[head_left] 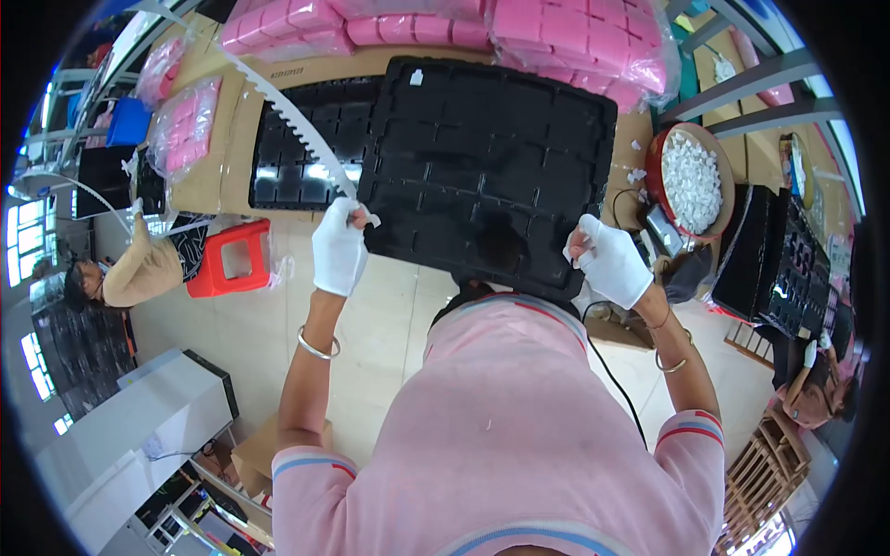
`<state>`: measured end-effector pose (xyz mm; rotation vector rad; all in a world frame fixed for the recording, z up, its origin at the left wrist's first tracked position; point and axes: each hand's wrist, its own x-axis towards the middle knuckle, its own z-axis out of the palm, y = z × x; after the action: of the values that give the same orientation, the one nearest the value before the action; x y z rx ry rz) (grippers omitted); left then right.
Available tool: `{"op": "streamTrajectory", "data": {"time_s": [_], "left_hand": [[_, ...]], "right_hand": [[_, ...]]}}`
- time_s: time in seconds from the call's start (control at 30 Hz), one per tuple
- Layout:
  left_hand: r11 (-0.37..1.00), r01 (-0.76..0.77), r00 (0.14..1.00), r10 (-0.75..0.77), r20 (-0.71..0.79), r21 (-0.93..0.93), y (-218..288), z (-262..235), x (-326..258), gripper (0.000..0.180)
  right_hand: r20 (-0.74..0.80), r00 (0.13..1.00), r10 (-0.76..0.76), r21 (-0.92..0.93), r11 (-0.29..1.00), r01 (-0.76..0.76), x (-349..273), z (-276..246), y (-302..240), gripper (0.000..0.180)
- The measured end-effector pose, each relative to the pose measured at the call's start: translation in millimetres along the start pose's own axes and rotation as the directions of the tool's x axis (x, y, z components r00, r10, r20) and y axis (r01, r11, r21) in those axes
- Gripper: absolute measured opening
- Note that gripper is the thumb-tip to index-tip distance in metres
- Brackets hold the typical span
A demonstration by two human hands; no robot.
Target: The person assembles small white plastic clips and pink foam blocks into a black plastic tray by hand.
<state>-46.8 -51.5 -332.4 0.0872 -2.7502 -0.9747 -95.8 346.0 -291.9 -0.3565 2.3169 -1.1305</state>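
Note:
My left hand (338, 248), in a white glove with bare fingertips, is closed on the lower end of a long white strip with a toothed edge (295, 116). The strip curves away to the far left, and a short end pokes out beside my fingers. In front of me lies a large black plastic tray (491, 148) with moulded ridges, a small white piece (416, 77) at its far left. My right hand (612, 264), gloved the same way, is closed by the tray's near right edge, fingertips pinched together; whatever they hold is too small to make out.
Another black tray (315, 139) lies to the left. Bagged pink blocks (575, 37) are stacked along the far side. A red bowl (656, 162) of white bits stands at the right. A red stool (211, 264) is on the floor at left; other people work on both sides.

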Motion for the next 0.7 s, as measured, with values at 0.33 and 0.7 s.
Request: {"op": "streamTrajectory", "data": {"time_s": [0.33, 0.7], "left_hand": [[0.926, -0.341, 0.940, 0.335, 0.063, 0.162, -24, 68, 206, 0.012], [0.886, -0.370, 0.923, 0.315, 0.222, 0.280, -24, 86, 245, 0.013]], "right_hand": [[-0.214, 0.966, -0.146, -0.089, 0.988, 0.130, 26, -40, 10, 0.012], [-0.334, 0.942, -0.024, -0.003, 1.000, 0.024, 12, -56, 56, 0.019]]}}
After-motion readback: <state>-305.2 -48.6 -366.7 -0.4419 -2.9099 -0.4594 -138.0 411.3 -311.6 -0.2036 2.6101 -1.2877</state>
